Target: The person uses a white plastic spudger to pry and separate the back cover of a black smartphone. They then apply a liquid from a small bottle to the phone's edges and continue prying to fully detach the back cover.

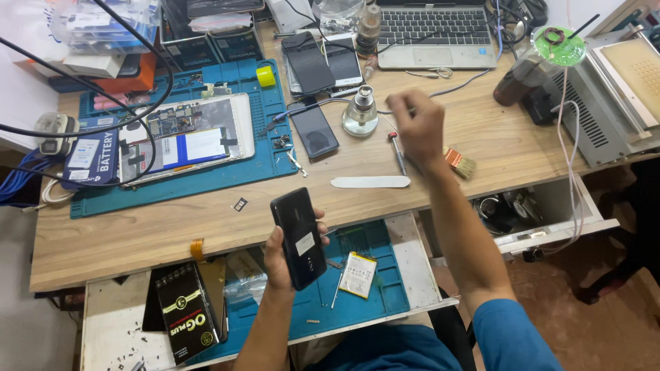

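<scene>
Left hand [285,255]: I see it gripping a black phone [298,238], raised upright over the blue mat [385,288].
Right hand [415,127]: I see the arm stretched over the surface [206,220], fingers curled closed near the glass bottle [360,112]; whether it holds anything I cannot tell.

The phone [298,238] in the left hand [285,257] is glossy black plastic. The desk [137,233] is matt pale wood grain. The mat [206,180] at its left edge looks like matt teal rubber.

Right hand [416,128] blurred, grasp unclear.
</scene>
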